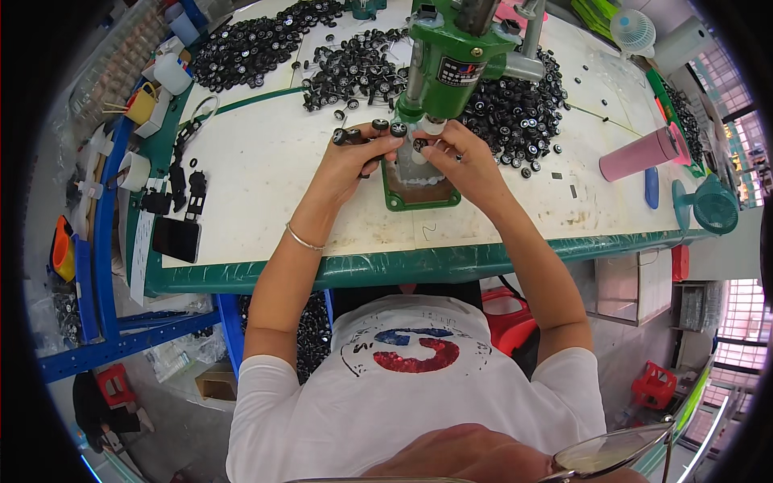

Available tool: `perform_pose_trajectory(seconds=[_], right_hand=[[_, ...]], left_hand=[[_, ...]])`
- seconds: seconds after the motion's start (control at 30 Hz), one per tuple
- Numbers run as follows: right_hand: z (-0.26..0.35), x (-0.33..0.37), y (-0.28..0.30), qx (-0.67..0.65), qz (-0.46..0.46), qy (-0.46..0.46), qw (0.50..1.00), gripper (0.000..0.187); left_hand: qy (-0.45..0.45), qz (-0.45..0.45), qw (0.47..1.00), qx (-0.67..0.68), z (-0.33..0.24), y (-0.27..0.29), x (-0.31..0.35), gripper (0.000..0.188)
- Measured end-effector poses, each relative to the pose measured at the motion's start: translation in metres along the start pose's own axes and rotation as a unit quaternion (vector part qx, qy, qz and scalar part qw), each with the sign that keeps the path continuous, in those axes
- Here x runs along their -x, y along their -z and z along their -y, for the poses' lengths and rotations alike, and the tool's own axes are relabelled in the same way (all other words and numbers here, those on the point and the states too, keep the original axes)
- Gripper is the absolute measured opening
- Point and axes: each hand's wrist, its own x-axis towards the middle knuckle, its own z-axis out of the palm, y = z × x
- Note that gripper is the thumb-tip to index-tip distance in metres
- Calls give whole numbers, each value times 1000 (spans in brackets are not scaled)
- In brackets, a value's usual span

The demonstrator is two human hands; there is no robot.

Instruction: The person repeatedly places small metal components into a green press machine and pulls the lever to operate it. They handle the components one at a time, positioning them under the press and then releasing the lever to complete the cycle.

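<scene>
My left hand [354, 157] is closed round several small black toy car wheels [398, 129] with silvery hubs. Whether they sit on axles or on a chassis is hidden by the fingers. Just to the right, my right hand [467, 163] pinches one more small black wheel [420, 146] between thumb and fingertips. Both hands are at the front of a green bench press [460, 56], under its head and above its base plate [423, 198]. The pale tip of its ram [433, 126] comes down beside the right fingers.
Heaps of wheels [250, 48], wheels with axles [354, 72] and more wheels [519, 113] surround the press. Black plastic parts [196, 193] and a phone [176, 239] lie left. A pink tumbler [640, 154] and a teal fan [715, 204] are right. The green table edge [362, 270] runs before me.
</scene>
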Motion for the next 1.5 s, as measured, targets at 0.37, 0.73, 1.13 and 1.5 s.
perform_pose_trajectory(seconds=[0.37, 0.73, 1.13, 1.5], right_hand=[[-5, 7, 1, 148, -28, 85, 985, 26], [13, -42, 101, -178, -216, -28, 960, 32], [95, -193, 156, -373, -179, 86, 906, 22], [157, -106, 113, -304, -294, 262, 867, 30]], left_hand=[[-20, 16, 998, -63, -5, -13, 2, 11], [-70, 19, 997, -26, -7, -42, -4, 7], [-87, 35, 993, -69, -10, -39, -10, 5], [-122, 19, 987, -107, -1, -31, -9, 6]])
